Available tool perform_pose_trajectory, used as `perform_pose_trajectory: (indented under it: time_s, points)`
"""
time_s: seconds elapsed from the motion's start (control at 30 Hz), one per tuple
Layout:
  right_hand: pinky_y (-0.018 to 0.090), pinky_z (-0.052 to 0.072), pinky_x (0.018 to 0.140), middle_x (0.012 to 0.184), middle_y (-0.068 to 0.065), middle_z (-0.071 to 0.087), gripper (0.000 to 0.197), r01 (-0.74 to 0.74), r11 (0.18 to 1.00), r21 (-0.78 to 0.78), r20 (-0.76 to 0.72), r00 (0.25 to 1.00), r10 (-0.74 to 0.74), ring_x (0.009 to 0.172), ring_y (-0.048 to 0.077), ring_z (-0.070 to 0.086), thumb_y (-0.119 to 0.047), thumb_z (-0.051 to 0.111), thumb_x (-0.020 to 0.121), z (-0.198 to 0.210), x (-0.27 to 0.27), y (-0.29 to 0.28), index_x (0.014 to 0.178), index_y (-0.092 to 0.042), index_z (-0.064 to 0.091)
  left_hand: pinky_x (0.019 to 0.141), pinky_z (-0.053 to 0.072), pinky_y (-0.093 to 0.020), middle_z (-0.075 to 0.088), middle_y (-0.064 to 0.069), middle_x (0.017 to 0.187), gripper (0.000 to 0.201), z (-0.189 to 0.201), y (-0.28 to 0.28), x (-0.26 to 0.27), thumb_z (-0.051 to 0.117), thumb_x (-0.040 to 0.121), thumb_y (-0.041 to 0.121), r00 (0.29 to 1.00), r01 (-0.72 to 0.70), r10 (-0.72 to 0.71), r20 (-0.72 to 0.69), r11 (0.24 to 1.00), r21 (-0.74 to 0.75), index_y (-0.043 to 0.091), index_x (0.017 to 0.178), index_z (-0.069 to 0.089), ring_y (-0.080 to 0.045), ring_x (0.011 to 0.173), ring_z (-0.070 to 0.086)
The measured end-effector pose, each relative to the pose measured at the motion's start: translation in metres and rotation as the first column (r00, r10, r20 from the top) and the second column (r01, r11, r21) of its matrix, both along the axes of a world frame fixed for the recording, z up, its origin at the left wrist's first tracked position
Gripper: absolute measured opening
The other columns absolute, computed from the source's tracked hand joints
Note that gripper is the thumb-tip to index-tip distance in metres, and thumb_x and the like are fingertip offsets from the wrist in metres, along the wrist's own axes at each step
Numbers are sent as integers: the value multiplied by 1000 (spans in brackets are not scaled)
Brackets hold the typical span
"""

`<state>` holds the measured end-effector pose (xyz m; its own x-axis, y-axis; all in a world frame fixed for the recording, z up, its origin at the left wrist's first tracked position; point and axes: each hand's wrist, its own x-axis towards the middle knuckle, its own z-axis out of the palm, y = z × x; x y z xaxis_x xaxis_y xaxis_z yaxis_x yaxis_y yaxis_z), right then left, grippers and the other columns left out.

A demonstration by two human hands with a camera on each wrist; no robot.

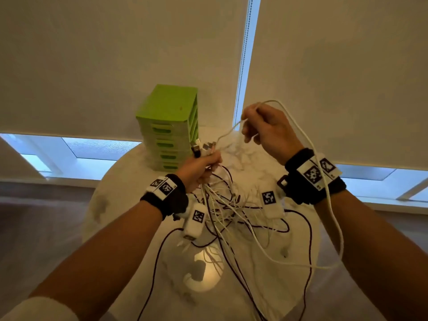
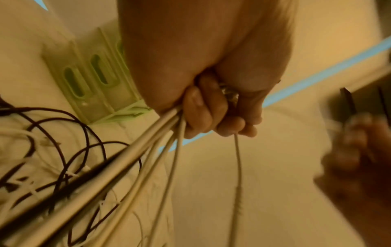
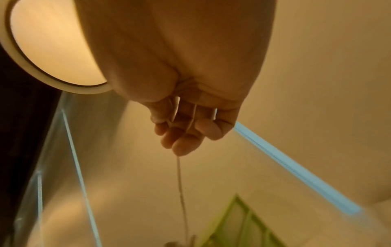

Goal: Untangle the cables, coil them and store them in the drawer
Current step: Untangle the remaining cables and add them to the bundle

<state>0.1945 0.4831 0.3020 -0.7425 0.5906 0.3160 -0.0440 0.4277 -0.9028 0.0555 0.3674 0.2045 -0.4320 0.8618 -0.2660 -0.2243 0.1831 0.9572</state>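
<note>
My left hand [image 1: 201,165] grips a bunch of white and dark cables [image 1: 222,205] above the round table, their plug ends [image 1: 203,147] sticking out of the fist. In the left wrist view the curled fingers [image 2: 203,110] close round several pale cords [image 2: 156,138]. My right hand [image 1: 259,126] is raised higher and to the right, holding one white cable [image 1: 308,144] that loops over the wrist and hangs down to the table. The right wrist view shows this thin cable [image 3: 191,118] running across the curled fingers [image 3: 184,138]. The green drawer unit [image 1: 170,126] stands behind the left hand, all drawers closed.
A tangle of dark and white cables [image 1: 254,228] spreads over the white marble table [image 1: 129,205]. Roller blinds [image 1: 115,54] cover the window behind. A ceiling lamp [image 3: 52,45] shows in the right wrist view. White tagged devices [image 1: 194,220] hang from both wristbands.
</note>
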Motion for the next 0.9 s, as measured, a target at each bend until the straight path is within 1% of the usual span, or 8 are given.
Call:
perform_pose_trajectory:
  time_s: [0.2, 0.4, 0.47, 0.63, 0.7, 0.77, 0.83, 0.9]
  points:
    - [28, 50, 68, 84, 4, 67, 25, 101, 942, 322, 343, 914, -215, 68, 20, 67, -17, 50, 97, -34, 57, 65, 75, -18, 63, 34, 19, -16, 36, 9, 49, 25, 6, -17, -40, 48, 99, 29, 997, -76, 76, 1, 997, -14, 15, 79, 55, -3, 37, 24]
    - [39, 48, 90, 107, 12, 70, 20, 388, 805, 448, 323, 770, -551, 93, 23, 66, -22, 63, 90, -57, 116, 125, 100, -9, 74, 29, 18, -14, 33, 9, 44, 27, 12, -9, -45, 42, 102, 30, 988, -140, 143, 66, 989, -39, 16, 83, 55, -1, 31, 21]
    - [39, 49, 93, 109, 11, 70, 19, 387, 810, 441, 447, 688, -572, 89, 11, 67, -21, 64, 89, -73, 135, 144, 102, -12, 74, 29, 18, -16, 32, 9, 45, 28, 18, 1, -34, 41, 102, 32, 989, -131, 132, 69, 991, -20, 15, 84, 56, -2, 32, 21]
    - [40, 39, 104, 143, 12, 47, 42, 376, 837, 398, 758, 379, -531, 124, 37, 47, -16, 50, 92, -103, 181, 160, 134, -20, 52, 33, 15, -16, 30, 10, 47, 34, 50, 33, 17, 38, 102, 40, 995, -40, 32, 94, 996, 81, 16, 84, 55, -2, 34, 19]
    - [39, 35, 105, 145, 10, 44, 44, 436, 839, 327, 730, 447, -517, 126, 35, 46, -21, 50, 93, -99, 190, 148, 138, -19, 48, 35, 15, -17, 29, 9, 48, 37, 60, 47, 43, 39, 101, 43, 995, -6, -7, 102, 993, 121, 17, 81, 54, -3, 35, 19]
    - [33, 37, 103, 132, 4, 56, 40, 440, 889, 130, 586, 689, -427, 122, 23, 52, -29, 53, 95, -90, 191, 121, 133, -17, 54, 36, 17, -18, 30, 9, 48, 39, 67, 65, 73, 39, 100, 45, 989, 28, -50, 136, 987, 157, 17, 77, 52, -4, 36, 19]
    - [24, 44, 95, 114, -6, 64, 42, 246, 949, -197, 375, 913, -159, 107, 3, 61, -32, 58, 93, -81, 187, 80, 133, -22, 52, 37, 19, -18, 31, 8, 47, 41, 67, 84, 107, 38, 100, 45, 980, 63, -96, 173, 980, 187, 16, 73, 47, -4, 37, 20]
    - [15, 49, 86, 107, -10, 65, 52, 27, 950, -310, 281, 958, 64, 96, -7, 62, -32, 66, 84, -87, 182, 48, 132, -28, 47, 40, 21, -20, 31, 7, 47, 42, 62, 102, 141, 38, 101, 44, 972, 82, -124, 199, 974, 209, 16, 71, 44, -6, 38, 21]
